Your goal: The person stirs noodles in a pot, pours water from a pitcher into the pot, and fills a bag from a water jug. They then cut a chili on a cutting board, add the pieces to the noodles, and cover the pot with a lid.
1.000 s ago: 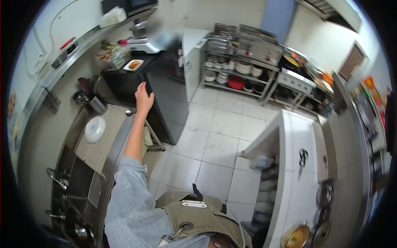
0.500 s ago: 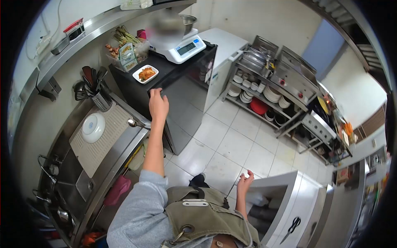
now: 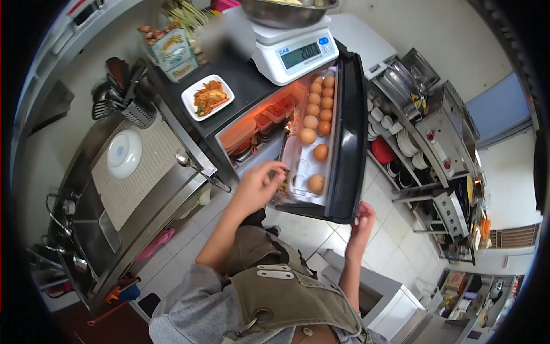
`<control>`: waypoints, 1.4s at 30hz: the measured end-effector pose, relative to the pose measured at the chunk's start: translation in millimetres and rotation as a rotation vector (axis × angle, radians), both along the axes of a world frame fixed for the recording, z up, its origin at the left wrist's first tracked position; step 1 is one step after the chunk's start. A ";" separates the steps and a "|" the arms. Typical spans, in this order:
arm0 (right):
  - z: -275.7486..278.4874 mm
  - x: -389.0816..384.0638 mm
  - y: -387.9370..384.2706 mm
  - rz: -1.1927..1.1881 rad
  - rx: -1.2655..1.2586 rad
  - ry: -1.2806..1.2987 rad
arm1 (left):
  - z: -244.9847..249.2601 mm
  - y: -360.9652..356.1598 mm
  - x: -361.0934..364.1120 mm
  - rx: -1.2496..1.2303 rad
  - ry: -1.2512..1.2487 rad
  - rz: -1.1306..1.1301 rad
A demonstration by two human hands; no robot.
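Note:
The black fridge door (image 3: 350, 137) stands open in front of me, with a clear egg tray (image 3: 301, 183) on its inner side holding several brown eggs (image 3: 310, 121). My left hand (image 3: 260, 186) is beside the tray's near end, fingers loosely bent and apart, holding nothing visible. At the door's near corner is my right hand (image 3: 360, 226), its fingers bent around the edge. Inside the lit fridge are containers with red lids or contents (image 3: 272, 117). A white dish of kimchi (image 3: 222, 106) and a digital scale (image 3: 298, 57) stand on top.
On the scale sits a metal bowl (image 3: 286, 14). To the left, an upturned white bowl (image 3: 124, 153) and a spoon (image 3: 186, 163) lie by the sink, near a utensil holder (image 3: 137, 112). A rack of dishes (image 3: 409, 140) stands to the right, past the tiled floor.
The fridge door has swung open, showing eggs and containers. My left hand has moved from the fridge's top edge down to the egg tray; my right hand has risen to the door's corner.

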State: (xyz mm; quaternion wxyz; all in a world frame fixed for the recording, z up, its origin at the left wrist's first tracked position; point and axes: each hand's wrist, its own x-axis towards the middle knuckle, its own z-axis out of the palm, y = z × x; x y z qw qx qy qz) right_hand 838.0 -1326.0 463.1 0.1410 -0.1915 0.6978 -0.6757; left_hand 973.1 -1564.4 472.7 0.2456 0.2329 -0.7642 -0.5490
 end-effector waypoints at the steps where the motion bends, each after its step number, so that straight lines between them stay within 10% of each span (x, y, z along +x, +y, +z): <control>1: -1.3 -8.3 2.2 -0.038 -0.015 0.103 | -19.3 -17.9 -4.7 -0.048 -0.066 0.014; 5: 2.2 -39.1 15.9 -0.345 0.209 0.227 | -137.0 -61.0 -58.3 -0.055 -0.158 -0.073; 10: 0.4 -84.0 34.3 -0.499 -0.131 -0.020 | -250.5 -35.5 -163.4 0.123 -0.232 -0.141; 13: -26.5 -101.2 46.8 -0.605 -0.331 -0.062 | -268.1 -16.6 -215.4 0.233 -0.591 -0.425; 19: -128.1 -57.6 28.0 -0.972 -0.161 -0.438 | -245.5 9.5 -213.7 0.814 -0.334 -0.262; 24: -190.1 -20.1 -8.9 -0.559 0.061 -0.719 | -188.1 -52.7 -145.8 0.792 -0.498 -0.620; 28: -223.4 -62.4 -47.0 -0.232 0.563 0.054 | -191.4 -99.1 -68.9 0.825 -0.617 -0.566; 38: -259.5 -181.8 -131.4 0.284 0.913 0.460 | -218.0 -114.0 -10.8 0.612 -0.618 -0.372; 42: -254.6 -178.1 -124.1 0.119 0.854 0.567 | -232.4 -93.0 -33.9 0.592 -0.496 -0.284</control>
